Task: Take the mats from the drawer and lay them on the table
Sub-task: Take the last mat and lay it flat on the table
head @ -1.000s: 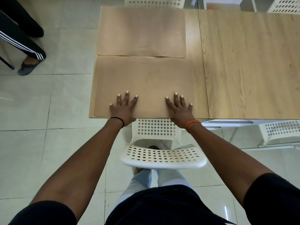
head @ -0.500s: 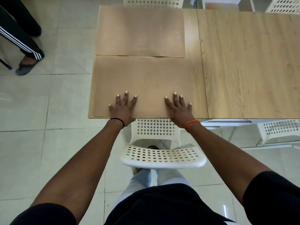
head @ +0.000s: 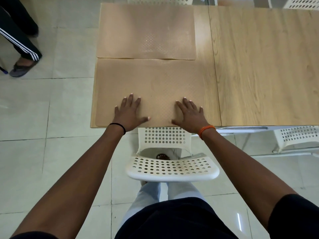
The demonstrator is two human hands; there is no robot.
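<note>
Your near mat [head: 151,87], a tan textured rectangle, lies flat on the left end of the wooden table [head: 259,66], its long axis running left to right and its near edge along the table's near edge. Your left hand [head: 128,113] presses palm-down on its near left part, fingers straight and spread, thumb pointing right; it grips nothing. Your right hand [head: 189,113] lies flat on the near right part, fingers likewise straight and fanned, thumb pointing left, with nothing held. A second mat [head: 146,31] of the same tan lies just beyond, also lengthwise left to right, its near edge touching or slightly overlapping the first mat's far edge, where it ripples a little. No drawer or other container shows in this view. A black band circles your left wrist and an orange one your right. A white perforated chair [head: 172,168] stands tucked at the table's near side between your arms. At far left, another person's striped trouser leg [head: 19,42] and shoe stand on the tiled floor [head: 51,135].
</note>
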